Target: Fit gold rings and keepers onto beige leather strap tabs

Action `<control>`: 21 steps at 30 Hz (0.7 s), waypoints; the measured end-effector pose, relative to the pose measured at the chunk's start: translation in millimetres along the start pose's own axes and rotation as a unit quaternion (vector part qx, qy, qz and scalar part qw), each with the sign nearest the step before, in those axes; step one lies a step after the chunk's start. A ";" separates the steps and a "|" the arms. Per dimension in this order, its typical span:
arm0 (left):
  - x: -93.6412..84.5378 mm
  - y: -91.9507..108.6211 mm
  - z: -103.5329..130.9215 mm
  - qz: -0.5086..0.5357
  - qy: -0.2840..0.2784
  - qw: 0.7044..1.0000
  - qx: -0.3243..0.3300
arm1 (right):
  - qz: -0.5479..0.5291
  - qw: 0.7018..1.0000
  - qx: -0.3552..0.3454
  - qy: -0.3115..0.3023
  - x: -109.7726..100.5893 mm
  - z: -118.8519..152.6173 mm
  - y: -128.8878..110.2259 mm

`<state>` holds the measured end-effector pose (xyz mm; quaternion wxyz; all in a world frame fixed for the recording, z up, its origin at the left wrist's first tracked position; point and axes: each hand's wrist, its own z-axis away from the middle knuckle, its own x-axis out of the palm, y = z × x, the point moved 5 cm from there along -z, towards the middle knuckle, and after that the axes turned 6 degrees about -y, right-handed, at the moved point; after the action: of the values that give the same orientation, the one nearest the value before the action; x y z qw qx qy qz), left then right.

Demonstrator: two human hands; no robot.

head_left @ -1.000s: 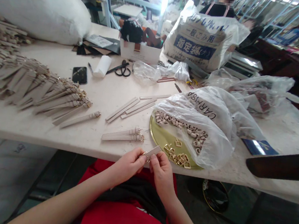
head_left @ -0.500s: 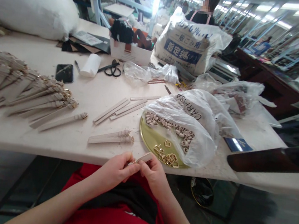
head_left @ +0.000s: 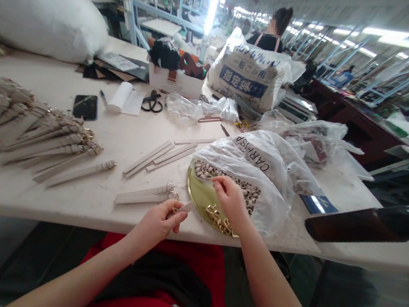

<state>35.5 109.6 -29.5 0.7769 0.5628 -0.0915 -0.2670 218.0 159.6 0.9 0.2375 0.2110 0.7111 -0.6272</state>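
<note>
My left hand (head_left: 167, 218) is closed around a beige strap (head_left: 185, 207), whose end sticks out past the thumb toward the plate. My right hand (head_left: 227, 195) hovers over the green-gold plate (head_left: 195, 188), thumb and fingers pinched at the pile of small beige loops (head_left: 248, 190); whether anything is between the fingertips is too small to see. Below that hand lie gold-coloured rectangular buckles (head_left: 215, 217), partly covered by the wrist. Just beyond my left hand rests a small bundle of straps with buckles (head_left: 144, 195).
A large pile of finished-looking straps (head_left: 44, 130) covers the left side. Loose flat strips (head_left: 148, 159), scissors (head_left: 152, 102) and a phone (head_left: 85, 106) lie farther back. A clear plastic bag (head_left: 262, 165) drapes over the plate; a dark bottle-like object (head_left: 362, 223) lies right.
My right hand has let go of the strap and moved right and forward over the plate. My left hand keeps the strap and has shifted slightly left. The view has tilted a little.
</note>
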 end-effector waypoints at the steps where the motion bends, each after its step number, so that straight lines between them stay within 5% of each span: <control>1: -1.0 -0.3 -0.2 0.001 0.011 1.000 0.001 | 0.098 0.995 -0.007 0.017 -3.0 -15.2 3.6; 4: -0.5 -2.7 -0.3 0.000 0.012 1.000 0.002 | 0.276 0.960 0.021 -0.047 7.8 -49.1 20.8; 7: -2.3 -4.0 1.1 0.004 0.013 1.000 -0.007 | 0.286 0.954 0.029 -0.087 19.4 -59.0 32.4; 11: -6.9 1.4 0.5 0.008 0.015 1.000 -0.008 | 0.272 0.960 0.023 -0.068 17.0 -47.6 28.1; 15: -10.8 12.2 -4.4 0.017 0.049 0.998 0.023 | -0.020 0.998 0.032 -0.044 15.7 -17.0 5.3; 18: -11.2 17.0 -6.3 0.011 0.067 0.997 0.047 | -0.280 0.951 0.086 -0.101 35.1 10.0 -9.8; 21: -10.1 17.1 -5.4 -0.025 0.043 0.997 0.055 | -0.383 0.909 0.130 -0.099 49.5 28.2 -14.4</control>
<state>34.8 123.1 -14.0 0.7412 0.6176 -0.0586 -0.2563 172.0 129.9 -20.3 0.0188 -0.1120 0.6219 -0.7748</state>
